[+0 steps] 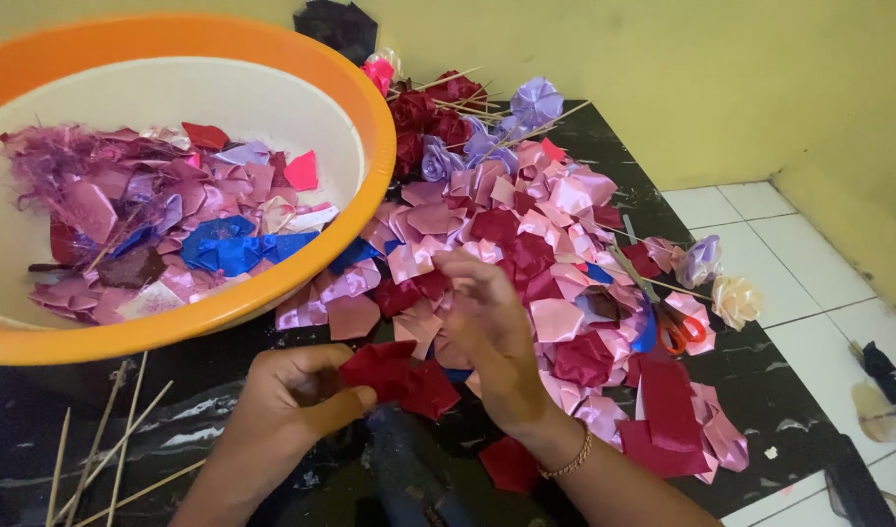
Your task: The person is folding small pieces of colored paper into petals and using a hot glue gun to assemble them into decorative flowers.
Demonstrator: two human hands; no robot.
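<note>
1. Pinching a dark red folded ribbon piece (401, 376) between thumb and fingers, the left hand (287, 410) sits near the front edge of the black marbled tabletop (750, 381); the satin piece is glossy, with angular folds.
2. One right hand (492, 327), with a thin beaded bracelet (568, 461) on its wrist, hovers just above and touches the same red piece, fingers loosely curled; whether it grips anything cannot be told.
3. One round plastic basin (365, 98), orange outside and cream inside, stands at the left edge, holding many ribbon scraps in pink, lilac, red and blue, too many to count.
4. One large heap of folded petals (526, 224), pink, dark red and lilac, shiny and pointed, covers the middle of the tabletop.
5. Finished ribbon roses on thin sticks lie at the far edge, about three lilac (536, 100) and several dark red.
6. Two more roses, one lilac (701, 259) and one cream (736, 298), lie at the right edge.
7. One pair of orange-handled scissors (682, 332) lies near them.
8. About six bare wooden skewers (116, 444) lie at the front left corner.
</note>
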